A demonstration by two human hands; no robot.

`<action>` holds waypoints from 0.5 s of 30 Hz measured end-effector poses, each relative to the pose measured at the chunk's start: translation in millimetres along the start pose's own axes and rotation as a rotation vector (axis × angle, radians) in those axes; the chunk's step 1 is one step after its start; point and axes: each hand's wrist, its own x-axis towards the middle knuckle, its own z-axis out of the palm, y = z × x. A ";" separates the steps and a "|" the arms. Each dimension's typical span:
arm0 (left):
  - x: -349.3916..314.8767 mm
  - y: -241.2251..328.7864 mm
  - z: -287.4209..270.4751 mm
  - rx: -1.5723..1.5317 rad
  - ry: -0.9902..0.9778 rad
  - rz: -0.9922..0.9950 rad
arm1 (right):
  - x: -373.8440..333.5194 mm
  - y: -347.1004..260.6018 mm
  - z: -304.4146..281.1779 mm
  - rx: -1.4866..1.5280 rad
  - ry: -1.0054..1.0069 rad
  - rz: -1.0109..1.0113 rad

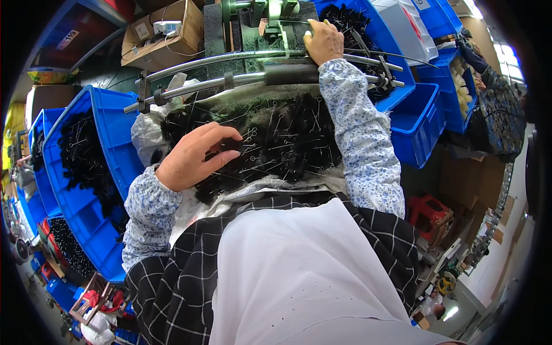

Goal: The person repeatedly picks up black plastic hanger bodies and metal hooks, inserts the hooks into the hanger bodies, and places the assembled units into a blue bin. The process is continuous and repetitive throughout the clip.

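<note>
My left hand [198, 154] hovers over a heap of black bristle brushes [287, 135] with thin metal stems, several ending in looped wire handles. Its thumb and forefinger are curved and apart, with nothing between them. At the metal machine [253, 43], my right hand [325, 42] is closed, its fingertips pinching the end of a thin wire [294, 22] that runs left into the machine head. Yellow covers show on some of its fingertips. The heap lies on whitish sheeting [270, 185] between my lap and the machine's chrome rails [221, 62].
A blue crate [100, 230] of black brushes leans at my left; another blue bin [397, 69] stands beyond my right arm. A cardboard box [175, 34] sits far left. A red stool [430, 218] is at the right. Another person's sleeve [497, 109] shows at far right.
</note>
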 end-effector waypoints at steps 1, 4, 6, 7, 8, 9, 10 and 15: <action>0.7 0.3 -0.4 0.007 0.000 -0.003 | 1.7 -9.8 1.2 -0.002 0.026 -0.013; 3.4 2.5 0.6 0.005 0.002 0.008 | 6.0 -41.6 -3.0 -0.002 0.057 -0.032; 7.8 5.8 0.6 0.007 -0.007 0.032 | 8.5 -54.9 -2.7 -0.004 0.040 -0.034; 9.8 7.5 0.7 0.013 -0.009 0.042 | 9.3 -60.7 -3.2 -0.006 0.001 -0.026; 11.2 8.3 0.5 0.019 -0.012 0.053 | 8.7 -59.5 -3.3 -0.001 0.023 -0.031; 12.2 8.2 0.4 0.021 -0.004 0.063 | 7.8 -57.7 -3.5 0.004 0.045 -0.035; 12.2 7.9 0.3 0.022 0.009 0.069 | 8.5 -56.8 -5.5 0.002 0.018 -0.024; 2.0 4.5 -6.4 -0.014 0.091 0.031 | 5.4 -15.3 -10.8 -0.026 -0.021 -0.010</action>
